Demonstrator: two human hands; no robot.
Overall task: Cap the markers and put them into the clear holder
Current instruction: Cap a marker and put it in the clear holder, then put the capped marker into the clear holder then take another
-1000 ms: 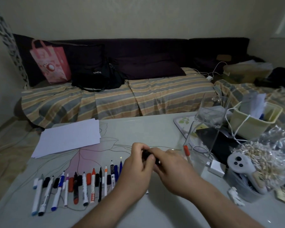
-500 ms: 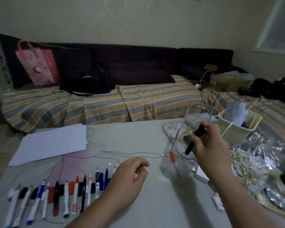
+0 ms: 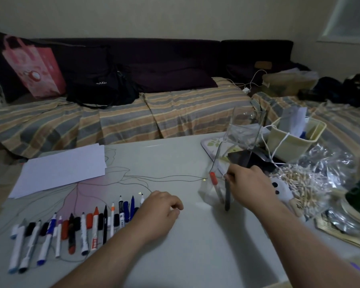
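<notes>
A row of several markers and loose caps [image 3: 71,231] lies on the table at the lower left. The clear holder [image 3: 214,183] stands right of centre with an orange-capped marker [image 3: 215,187] leaning inside. A dark capped marker [image 3: 227,197] stands upright in the holder beside it. My right hand [image 3: 249,183] is at the holder's top and its fingers pinch the upper end of that dark marker. My left hand [image 3: 158,213] rests on the table by the right end of the row, fingers loosely curled, holding nothing.
White paper sheets [image 3: 60,169] lie at the table's far left. On the right stand a cream bin [image 3: 293,142], a taller clear container [image 3: 245,129], a bag of small wooden pegs [image 3: 303,181] and a white controller [image 3: 281,190]. A striped sofa is behind.
Both hands were joined on the dark marker. My right hand then carried it to the holder and lowered it in. My left hand dropped onto the table by the marker row.
</notes>
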